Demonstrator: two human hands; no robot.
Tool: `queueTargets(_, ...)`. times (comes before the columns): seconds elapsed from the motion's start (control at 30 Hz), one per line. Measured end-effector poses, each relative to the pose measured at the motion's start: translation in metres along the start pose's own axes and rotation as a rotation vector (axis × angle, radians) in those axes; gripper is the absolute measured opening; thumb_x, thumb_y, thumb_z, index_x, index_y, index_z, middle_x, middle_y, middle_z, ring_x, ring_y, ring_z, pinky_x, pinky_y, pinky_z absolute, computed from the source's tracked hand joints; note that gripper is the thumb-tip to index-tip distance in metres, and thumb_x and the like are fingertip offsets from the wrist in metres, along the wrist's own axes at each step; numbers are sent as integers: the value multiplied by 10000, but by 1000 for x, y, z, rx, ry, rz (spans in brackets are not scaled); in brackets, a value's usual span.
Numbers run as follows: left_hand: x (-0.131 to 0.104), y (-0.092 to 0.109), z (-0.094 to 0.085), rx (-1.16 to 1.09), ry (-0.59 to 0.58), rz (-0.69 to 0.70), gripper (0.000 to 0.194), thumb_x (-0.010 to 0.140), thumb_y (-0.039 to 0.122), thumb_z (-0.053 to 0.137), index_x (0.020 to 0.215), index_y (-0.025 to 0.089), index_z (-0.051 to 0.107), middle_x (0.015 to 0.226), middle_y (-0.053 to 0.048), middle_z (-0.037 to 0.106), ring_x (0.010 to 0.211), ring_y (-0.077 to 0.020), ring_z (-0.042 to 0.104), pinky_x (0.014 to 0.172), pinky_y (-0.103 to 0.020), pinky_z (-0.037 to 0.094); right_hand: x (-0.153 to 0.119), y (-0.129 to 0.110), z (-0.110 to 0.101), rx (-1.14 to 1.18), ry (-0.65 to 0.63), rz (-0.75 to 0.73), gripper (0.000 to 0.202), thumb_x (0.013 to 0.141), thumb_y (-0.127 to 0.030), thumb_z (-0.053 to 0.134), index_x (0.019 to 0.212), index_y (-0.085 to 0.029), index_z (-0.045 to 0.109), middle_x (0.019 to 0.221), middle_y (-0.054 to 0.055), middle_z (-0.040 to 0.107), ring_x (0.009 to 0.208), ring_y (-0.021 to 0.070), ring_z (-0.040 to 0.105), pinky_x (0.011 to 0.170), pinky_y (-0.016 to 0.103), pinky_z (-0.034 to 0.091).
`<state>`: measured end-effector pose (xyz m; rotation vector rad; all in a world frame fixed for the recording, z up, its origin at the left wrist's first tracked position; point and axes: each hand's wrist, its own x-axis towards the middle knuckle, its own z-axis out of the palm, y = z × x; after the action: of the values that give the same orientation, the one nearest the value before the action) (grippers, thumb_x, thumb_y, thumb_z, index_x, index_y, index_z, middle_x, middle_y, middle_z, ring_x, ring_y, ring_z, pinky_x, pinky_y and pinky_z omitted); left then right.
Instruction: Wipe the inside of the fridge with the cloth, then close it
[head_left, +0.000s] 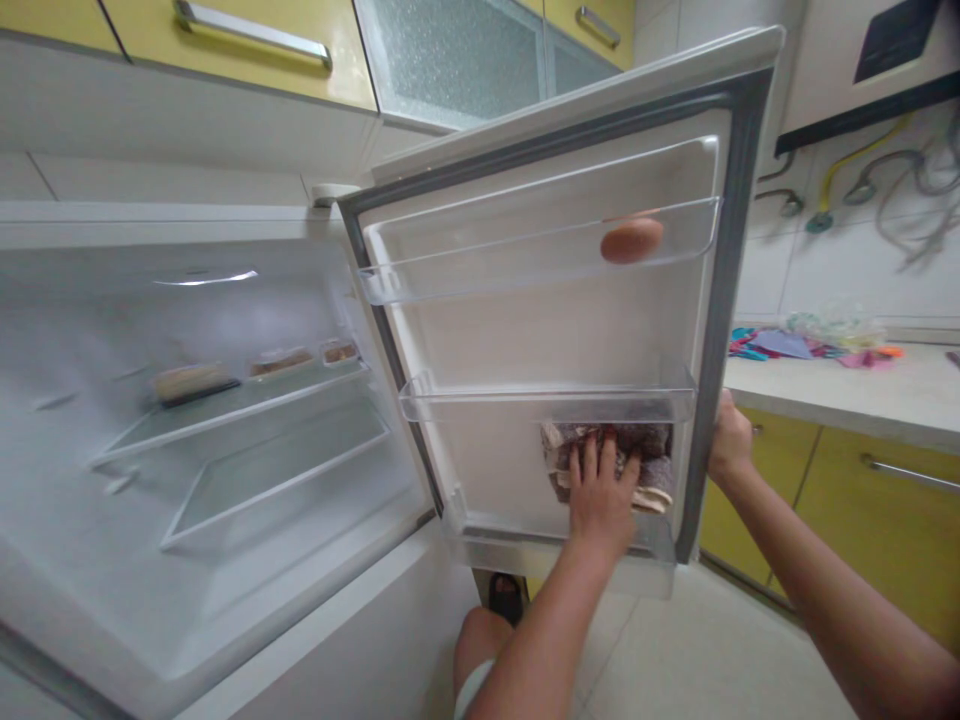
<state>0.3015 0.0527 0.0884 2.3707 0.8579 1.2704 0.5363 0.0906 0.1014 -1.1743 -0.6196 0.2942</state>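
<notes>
The fridge door stands wide open, its inner side facing me. My left hand presses a dark patterned cloth against the door's inner panel, between the middle shelf and the bottom shelf; its fingers are spread over the cloth. At the door's outer edge, my right hand is wrapped round the edge, with most of its fingertips hidden behind. A brown egg lies in the clear top door shelf.
On the upper fridge shelf sit several food packages. A white counter at right holds colourful cloths and a plastic bag. Yellow cabinets stand beneath. A water heater hangs above.
</notes>
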Motion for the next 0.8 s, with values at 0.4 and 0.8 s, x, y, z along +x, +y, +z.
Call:
queueTargets(0.4, -5, -91, -129, 791, -166, 91, 634, 891, 112, 409, 1446, 416, 445, 1617, -22, 361, 1526, -299, 231, 1233, -610, 108, 2, 4, -2, 48, 11, 33, 678, 635, -886, 525, 663, -211, 475, 537, -84, 410, 515, 82, 339, 487, 276, 296)
queueTargets(0.8, -14, -105, -45, 192, 592, -721, 733, 791, 106, 491, 1482, 29, 259, 1545, -325, 271, 1498, -382, 268, 1202, -538, 280, -6, -4, -1, 32, 23, 35, 707, 614, -905, 513, 673, -201, 492, 564, -63, 460, 543, 92, 370, 522, 296, 321)
